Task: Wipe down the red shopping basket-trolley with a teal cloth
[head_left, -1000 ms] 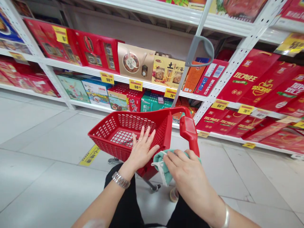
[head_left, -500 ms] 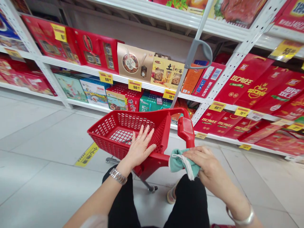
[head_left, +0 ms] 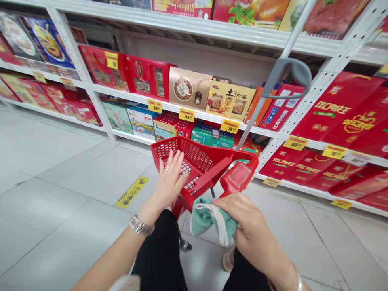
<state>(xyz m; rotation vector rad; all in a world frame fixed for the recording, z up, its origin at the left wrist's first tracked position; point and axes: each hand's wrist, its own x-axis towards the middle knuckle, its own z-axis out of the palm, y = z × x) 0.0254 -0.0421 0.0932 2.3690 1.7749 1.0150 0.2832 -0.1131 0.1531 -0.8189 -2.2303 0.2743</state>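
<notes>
The red plastic shopping basket point(head_left: 197, 159) is tilted, its long axis running from the person forward toward the white metal shelving point(head_left: 273, 141). The left hand point(head_left: 169, 178) is open, fingers spread, over the basket's near end; contact is hard to tell. The right hand point(head_left: 245, 220) is clamped on a teal cloth point(head_left: 206, 218), bunched just beside the basket's near corner. The hands are apart, and the right is nearer the cloth.
</notes>
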